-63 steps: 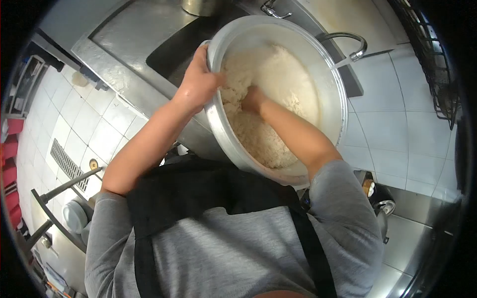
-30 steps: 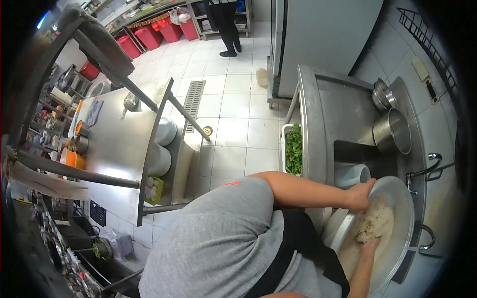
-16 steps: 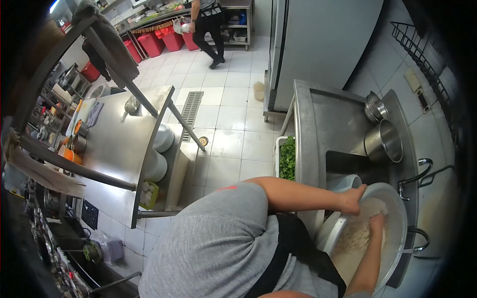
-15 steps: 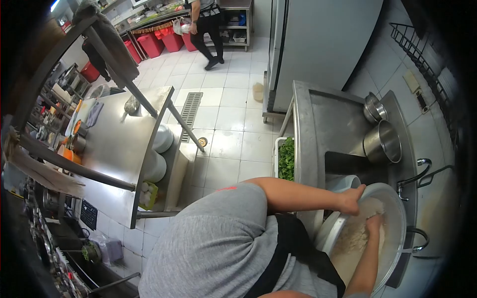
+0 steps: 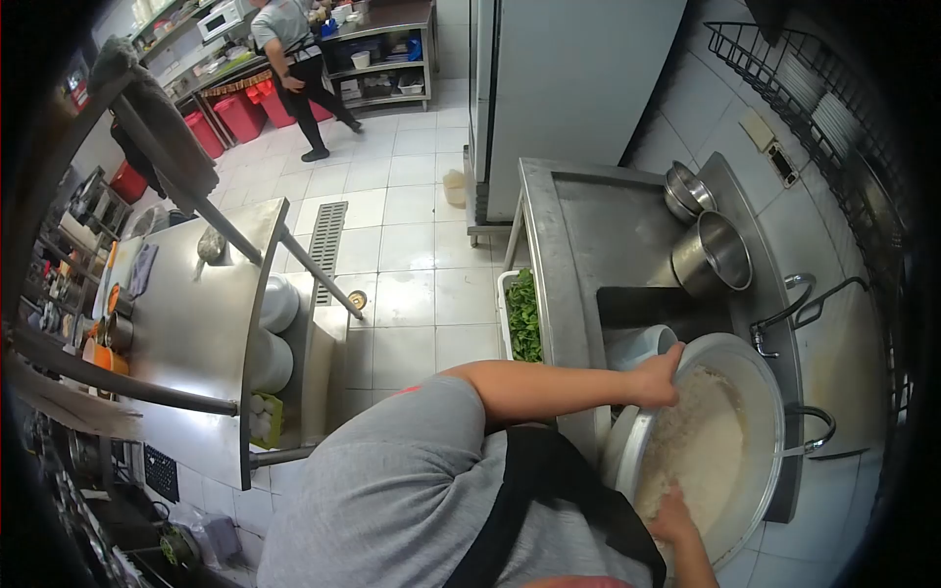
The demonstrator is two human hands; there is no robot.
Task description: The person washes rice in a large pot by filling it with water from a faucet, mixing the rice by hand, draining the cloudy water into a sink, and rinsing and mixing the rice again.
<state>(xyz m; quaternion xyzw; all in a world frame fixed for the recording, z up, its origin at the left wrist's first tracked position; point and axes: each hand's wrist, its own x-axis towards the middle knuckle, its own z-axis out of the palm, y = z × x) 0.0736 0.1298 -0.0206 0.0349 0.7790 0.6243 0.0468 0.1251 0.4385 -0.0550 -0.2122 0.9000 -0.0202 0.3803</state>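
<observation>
A large pale metal basin [image 5: 767,392] leans over the sink, holding cloudy water and a heap of wet, pale grains [image 5: 686,416] that look like rice. My left hand [image 5: 657,379] is closed on the basin's near rim, thumb up along the edge. Inside the basin, my right hand [image 5: 672,517] is at the lower side, its fingers apart and partly sunk in the cloudy water. A light-coloured tub [image 5: 642,345] stands in the sink, just beyond my left hand.
Two curved taps, one lower [image 5: 818,431] and one upper [image 5: 799,294], rise behind the basin. Steel pots [image 5: 711,257] sit on the sink counter [image 5: 618,220]. A crate of green leaves [image 5: 524,318] is beside it. Leftward stands a steel table [image 5: 196,314]. Another person [image 5: 299,73] walks at the back.
My right hand has moved from the basin's far side down to its near lower side, and the grains lie differently. My left hand stays on the rim. The view has shifted; the other person has stepped leftward.
</observation>
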